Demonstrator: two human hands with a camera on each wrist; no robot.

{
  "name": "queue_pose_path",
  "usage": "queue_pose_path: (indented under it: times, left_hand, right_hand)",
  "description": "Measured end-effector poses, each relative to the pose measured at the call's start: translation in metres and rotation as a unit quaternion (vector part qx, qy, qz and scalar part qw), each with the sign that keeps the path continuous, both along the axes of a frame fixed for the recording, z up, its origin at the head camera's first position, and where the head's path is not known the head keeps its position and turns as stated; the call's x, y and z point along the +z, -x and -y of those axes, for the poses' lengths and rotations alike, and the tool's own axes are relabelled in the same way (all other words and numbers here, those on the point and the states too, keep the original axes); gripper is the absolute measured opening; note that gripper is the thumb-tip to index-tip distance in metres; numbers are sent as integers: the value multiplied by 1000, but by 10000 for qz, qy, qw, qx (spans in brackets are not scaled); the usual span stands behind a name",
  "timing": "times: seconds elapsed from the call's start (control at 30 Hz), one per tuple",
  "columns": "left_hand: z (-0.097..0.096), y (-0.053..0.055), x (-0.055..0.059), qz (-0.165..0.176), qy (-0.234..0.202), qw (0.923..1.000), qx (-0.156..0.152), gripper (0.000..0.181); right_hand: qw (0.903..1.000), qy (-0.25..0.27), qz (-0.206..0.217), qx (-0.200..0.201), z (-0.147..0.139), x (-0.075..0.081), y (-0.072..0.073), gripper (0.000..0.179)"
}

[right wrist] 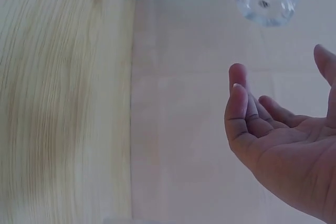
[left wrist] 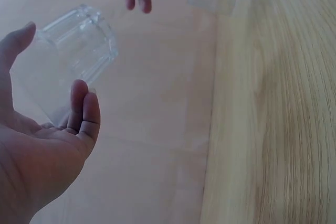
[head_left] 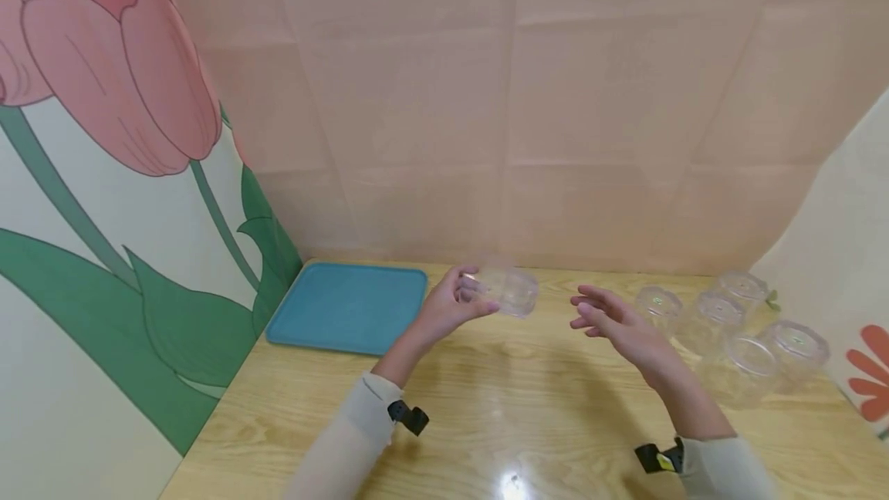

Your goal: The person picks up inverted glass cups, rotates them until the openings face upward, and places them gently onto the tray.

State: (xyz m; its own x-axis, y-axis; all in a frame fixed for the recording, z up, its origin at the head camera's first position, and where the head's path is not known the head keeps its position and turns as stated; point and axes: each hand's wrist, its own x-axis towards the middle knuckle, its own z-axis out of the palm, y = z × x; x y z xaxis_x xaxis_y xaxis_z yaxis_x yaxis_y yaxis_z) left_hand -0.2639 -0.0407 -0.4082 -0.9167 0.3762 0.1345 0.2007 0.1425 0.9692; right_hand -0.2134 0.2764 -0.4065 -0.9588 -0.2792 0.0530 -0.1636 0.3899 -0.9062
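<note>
A clear faceted drinking glass (head_left: 517,293) is held on its side above the table by my left hand (head_left: 451,301), its base pointing right. In the left wrist view the thumb and curled fingers (left wrist: 90,116) wrap the glass (left wrist: 79,45). My right hand (head_left: 621,330) hovers to the right of it, apart from the glass, with loosely bent fingers and nothing in them. The right wrist view shows that bare palm (right wrist: 294,156) below the glass base (right wrist: 268,3). Several similar clear glasses (head_left: 711,319) stand on the table beyond the right hand, apparently upside down for most.
A blue rectangular tray (head_left: 347,307) lies at the back left of the wooden table (head_left: 472,423). A pinkish cloth backdrop (head_left: 514,99) rises along the table's far edge. A flower-printed panel (head_left: 125,176) borders the left, and another pale panel (head_left: 840,253) the right.
</note>
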Motion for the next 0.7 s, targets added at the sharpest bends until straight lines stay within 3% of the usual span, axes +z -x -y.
queue_pose_path:
  times: [0.2,0.43,0.7]
  left_hand:
    - [8,-1,3,-67,266,9996,109,78]
    - [20,-3,4,-14,505,9983,295,79]
    - [35,-3,1,-90,709,9969,342,82]
  right_hand:
    - [9996,-276,0,-20,-13,3,0,65]
    - [9960,-834,-297,-125,-24,5,0,63]
    - [9870,-1567,-136,-336,-39,8,-1,73]
